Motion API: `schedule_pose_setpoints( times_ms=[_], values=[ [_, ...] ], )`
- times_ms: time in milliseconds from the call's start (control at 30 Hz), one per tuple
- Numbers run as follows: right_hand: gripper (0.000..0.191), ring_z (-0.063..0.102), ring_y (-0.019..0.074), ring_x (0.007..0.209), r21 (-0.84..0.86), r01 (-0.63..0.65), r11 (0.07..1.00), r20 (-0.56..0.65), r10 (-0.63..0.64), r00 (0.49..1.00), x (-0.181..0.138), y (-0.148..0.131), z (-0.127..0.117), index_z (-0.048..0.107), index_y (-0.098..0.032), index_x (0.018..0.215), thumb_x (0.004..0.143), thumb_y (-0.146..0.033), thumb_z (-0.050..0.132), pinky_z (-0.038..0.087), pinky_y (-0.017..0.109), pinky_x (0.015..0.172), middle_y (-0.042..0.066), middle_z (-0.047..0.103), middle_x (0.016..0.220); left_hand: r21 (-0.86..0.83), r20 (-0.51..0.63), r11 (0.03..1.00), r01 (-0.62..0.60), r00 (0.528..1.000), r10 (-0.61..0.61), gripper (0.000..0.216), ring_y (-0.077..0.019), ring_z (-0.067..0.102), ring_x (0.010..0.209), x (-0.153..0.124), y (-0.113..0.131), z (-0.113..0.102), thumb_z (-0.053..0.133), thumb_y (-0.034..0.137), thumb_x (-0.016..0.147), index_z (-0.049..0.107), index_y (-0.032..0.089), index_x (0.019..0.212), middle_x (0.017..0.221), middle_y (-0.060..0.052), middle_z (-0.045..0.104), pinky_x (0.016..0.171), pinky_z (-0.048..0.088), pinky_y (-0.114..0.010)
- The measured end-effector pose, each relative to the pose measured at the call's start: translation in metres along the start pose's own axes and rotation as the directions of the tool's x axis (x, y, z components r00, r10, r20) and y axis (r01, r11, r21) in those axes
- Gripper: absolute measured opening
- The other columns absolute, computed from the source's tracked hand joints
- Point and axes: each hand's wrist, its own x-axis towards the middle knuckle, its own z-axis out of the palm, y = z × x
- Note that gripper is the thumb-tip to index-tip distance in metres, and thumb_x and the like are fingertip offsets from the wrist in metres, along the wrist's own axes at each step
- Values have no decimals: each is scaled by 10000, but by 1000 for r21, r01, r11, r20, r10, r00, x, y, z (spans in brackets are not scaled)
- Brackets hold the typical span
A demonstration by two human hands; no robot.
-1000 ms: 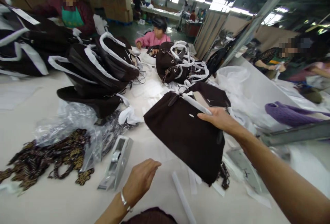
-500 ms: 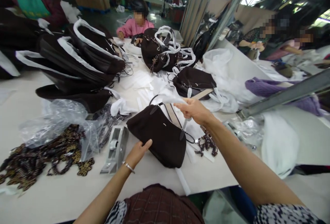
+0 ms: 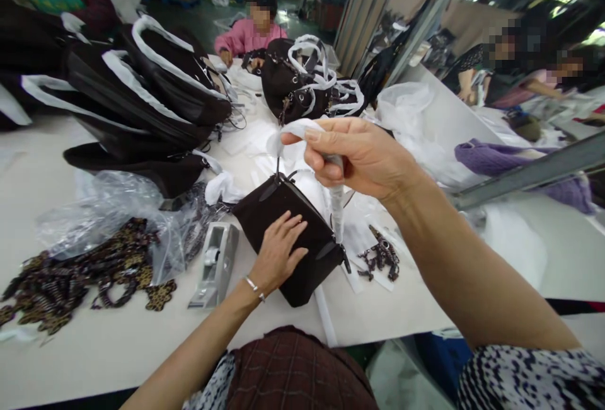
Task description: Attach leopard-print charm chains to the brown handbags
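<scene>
A dark brown handbag (image 3: 312, 271) lies on the table in front of me, its strap wrapped in white paper. Flat on its front panel rests my left hand (image 3: 281, 249), fingers spread. Above the bag, my right hand (image 3: 350, 152) is closed around the wrapped handle (image 3: 336, 208) and pulls it upward. Beside the left forearm stands a grey tape dispenser (image 3: 215, 265). Close to the bag's right side lie a few beaded charms (image 3: 380, 256) on white paper.
Several dark bags with wrapped handles (image 3: 155, 95) are stacked at the left, and more bags (image 3: 302, 82) stand behind. Patterned charms (image 3: 70, 278) and clear plastic (image 3: 118, 221) cover the left front. A metal post (image 3: 534, 167) slants across the right. A person in pink (image 3: 250, 35) sits opposite.
My right hand has risen and come nearer with the handle, drawing it up. My left hand has moved from the bag's lower edge onto its front panel, fingers now spread.
</scene>
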Motion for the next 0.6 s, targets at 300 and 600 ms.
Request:
schedule_pose_setpoints(
  times_ms=[300,600],
  values=[
    [453,435,-14,414,-8,-46,999,-100,45,994,13,-50,10,638,-126,996,952,-506,397,269,68,363,-75,538,594,-276,274,961,10,959,69,181,-206,561,970,40,40,18,547,321,896,668,187,915,973,-63,649,888,432,-337],
    [335,441,-34,460,-318,192,929,114,-164,980,13,-48,-11,640,-98,1052,978,-286,374,319,54,458,-80,556,643,-478,232,860,176,970,-70,106,-148,573,825,46,45,39,570,248,846,641,195,904,943,-19,621,756,436,-246]
  ],
)
